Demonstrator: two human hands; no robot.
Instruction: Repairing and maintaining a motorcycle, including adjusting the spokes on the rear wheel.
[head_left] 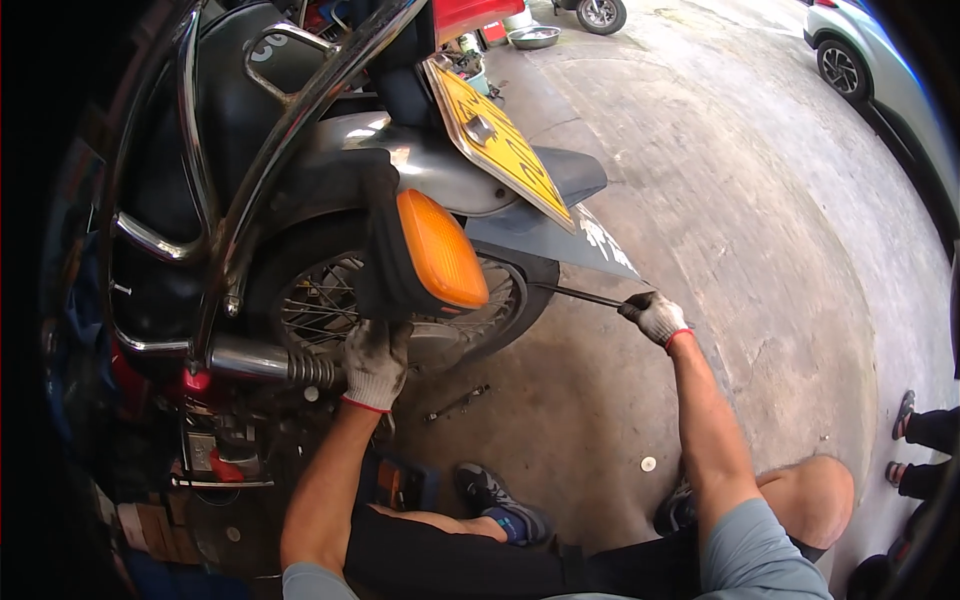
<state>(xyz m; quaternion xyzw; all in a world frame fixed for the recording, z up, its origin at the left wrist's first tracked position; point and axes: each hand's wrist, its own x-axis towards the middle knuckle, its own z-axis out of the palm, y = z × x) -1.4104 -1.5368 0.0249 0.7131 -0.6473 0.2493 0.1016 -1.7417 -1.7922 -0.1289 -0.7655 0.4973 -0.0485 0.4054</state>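
Note:
My right hand (655, 318), in a pale glove with dark fingertips and a red cuff, is closed around a long thin black tire lever (585, 295). The lever's far end meets the tire (542, 290) of a motorcycle's spoked rear wheel (310, 300). My left hand (377, 365), in a matching soiled glove, is at the wheel's near side beside the shock absorber spring (318, 373). Its fingers point up at the spokes and are partly hidden below the orange turn signal (442, 248). Whether they grip anything does not show.
Above the wheel juts a yellow license plate (510, 150) over the mudguard (555, 235). Chrome rack bars (270, 160) rise at the left. A metal hand tool (457, 402) and a pale round disc (648, 464) lie on the concrete floor. A silver car (890, 90) stands far right.

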